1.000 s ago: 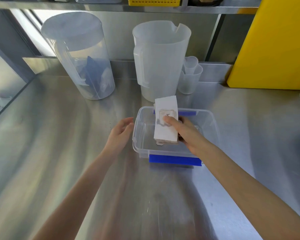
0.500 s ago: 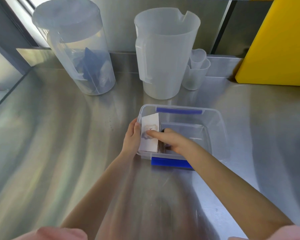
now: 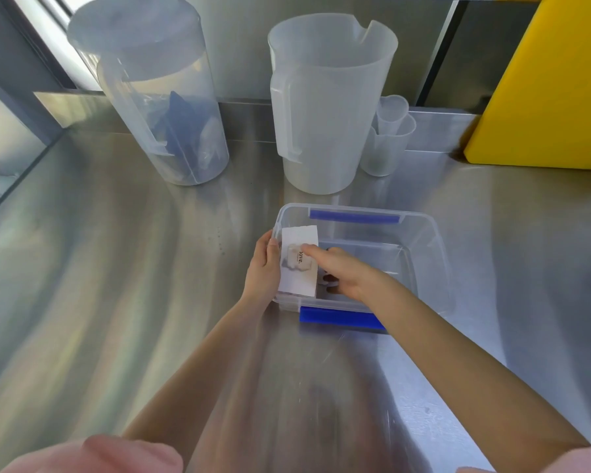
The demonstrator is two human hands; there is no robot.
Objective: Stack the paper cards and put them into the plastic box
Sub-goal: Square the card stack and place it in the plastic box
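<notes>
Head view: card stack (image 3: 299, 264) lies lengthwise front-to-back in box (image 3: 427, 240).

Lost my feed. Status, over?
Right hand pressing card stack against box's left wall. Left hand bracing plastic box outside. Nothing in the way.

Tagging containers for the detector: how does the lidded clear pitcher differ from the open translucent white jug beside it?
The lidded clear plastic pitcher carries a flat round lid; the open translucent white plastic jug has none and shows a notched spout. The pitcher's wall is see-through, with something blue inside; the jug's is frosted and nothing shows inside. Both stand upright on the steel counter, each with a side handle.
</notes>
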